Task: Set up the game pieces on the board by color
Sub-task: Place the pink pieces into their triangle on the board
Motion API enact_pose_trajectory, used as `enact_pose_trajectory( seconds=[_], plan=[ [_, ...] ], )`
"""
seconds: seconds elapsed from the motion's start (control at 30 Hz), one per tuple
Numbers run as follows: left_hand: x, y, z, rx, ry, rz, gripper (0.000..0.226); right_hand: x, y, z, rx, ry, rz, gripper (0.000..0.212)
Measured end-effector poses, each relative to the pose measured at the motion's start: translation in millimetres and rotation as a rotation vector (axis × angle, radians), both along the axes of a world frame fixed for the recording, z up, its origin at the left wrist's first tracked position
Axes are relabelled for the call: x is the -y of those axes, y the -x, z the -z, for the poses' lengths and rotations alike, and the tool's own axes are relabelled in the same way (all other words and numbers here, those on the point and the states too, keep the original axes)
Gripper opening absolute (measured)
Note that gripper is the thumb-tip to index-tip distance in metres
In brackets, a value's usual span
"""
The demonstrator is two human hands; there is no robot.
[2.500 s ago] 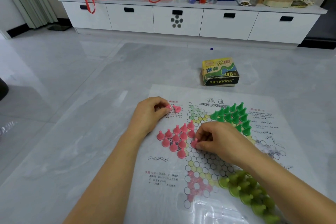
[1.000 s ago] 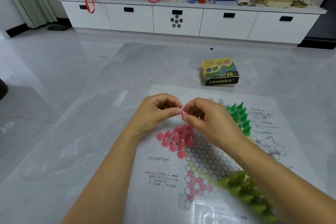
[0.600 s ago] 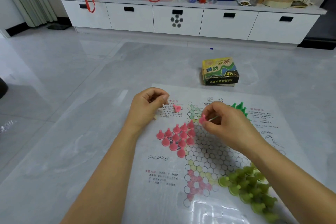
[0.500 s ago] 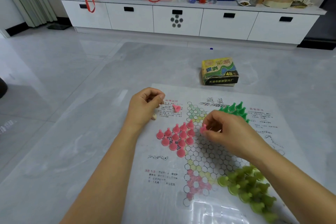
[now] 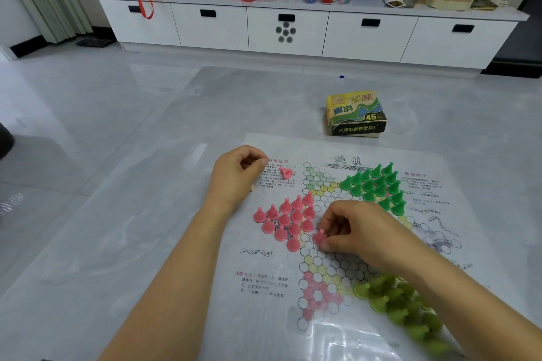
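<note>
Now pinching a pink cone-shaped plastic game piece (image 5: pixel 319 237) in the right hand (image 5: pixel 359 231) — at the right edge of the pink cluster (image 5: pixel 286 221) on the printed paper board (image 5: pixel 264 325). Resting the curled left hand (image 5: pixel 234 177) at far left; cannot tell if holding anything.

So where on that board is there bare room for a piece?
Bare: the middle cells of the board between the pink cluster, green cluster and olive pile, and the pink-printed near tip. Crowded: beside the pink cluster, where the right hand pinches a pink piece.
</note>
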State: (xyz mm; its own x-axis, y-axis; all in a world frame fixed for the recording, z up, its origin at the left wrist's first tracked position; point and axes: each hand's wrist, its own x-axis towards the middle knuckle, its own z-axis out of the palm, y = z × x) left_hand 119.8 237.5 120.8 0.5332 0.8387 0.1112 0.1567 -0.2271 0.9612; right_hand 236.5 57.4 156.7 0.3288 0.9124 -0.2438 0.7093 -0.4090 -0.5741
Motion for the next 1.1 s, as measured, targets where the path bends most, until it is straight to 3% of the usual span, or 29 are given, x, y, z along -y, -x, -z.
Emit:
enact_pose_trajectory(
  seconds=[0.1, 0.2, 0.43, 0.9, 1.1],
  plan=[
    [1.7, -1.1, 1.0, -0.077, -0.108, 0.052, 0.009, 1.0, -2.9, -1.4, 0.008, 0.004, 0.006, 0.013],
    [1.5, -2.6, 2.6, -0.210, -0.280, 0.131, 0.018, -1.3, -1.1, -0.5, 0.007, -0.001, 0.005, 0.011],
    [-3.3, -5.6, 7.3, -0.377, -0.472, 0.349, 0.029, -7.6, 4.5, 1.8, 0.027, -0.010, -0.003, 0.010],
    [0.2, -4.2, 3.5, -0.343, -0.391, 0.255, 0.024, -10.4, 9.2, 1.2, 0.053, 0.012, -0.004, 0.016],
    [2.3, -3.1, -1.0, -0.301, -0.366, 0.197, 0.011, -9.9, 9.1, 0.8, 0.051, 0.013, -0.014, 0.013]
  ],
)
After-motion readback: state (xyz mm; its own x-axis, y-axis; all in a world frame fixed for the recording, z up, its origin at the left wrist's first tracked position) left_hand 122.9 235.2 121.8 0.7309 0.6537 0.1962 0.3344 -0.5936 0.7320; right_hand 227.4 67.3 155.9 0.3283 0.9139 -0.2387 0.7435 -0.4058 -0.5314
